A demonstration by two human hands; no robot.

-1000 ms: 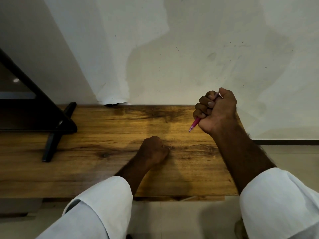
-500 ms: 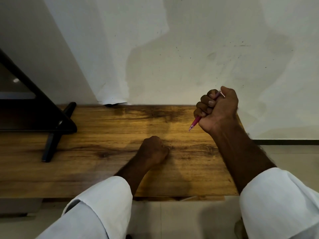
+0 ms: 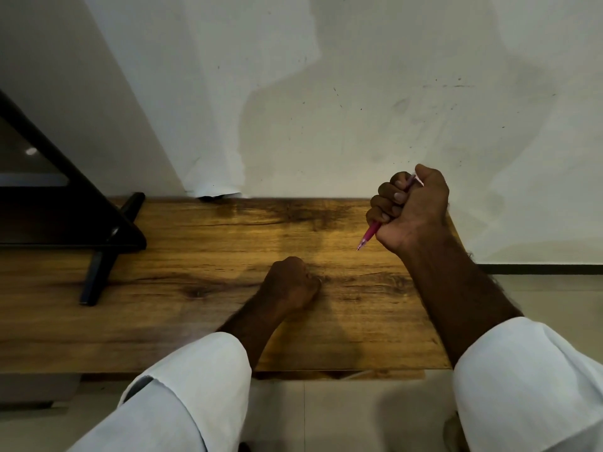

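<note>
Hands well apart, neither touching the other.

Far left of table [image 3: 195,321]: foot of a black stand [image 3: 98,272] rests on the wood, with a dark panel above it running out of view.

Left hand [image 3: 292,282]: mid-table, between back and front edges. Its fingers are curled under into a fist, set down on the wood, and nothing is seen in it. White sleeve [image 3: 182,386] covers the forearm past the front edge.

Right hand [image 3: 412,210]: over the table's back right corner, fingers wrapped tight round a pink pen [image 3: 368,238], thumb on top. The pen slants through the fist, tip pointing down and left. Cannot tell whether the tip meets the wood. Its upper end shows just past the thumb, against the white wall [image 3: 359,93].
</note>
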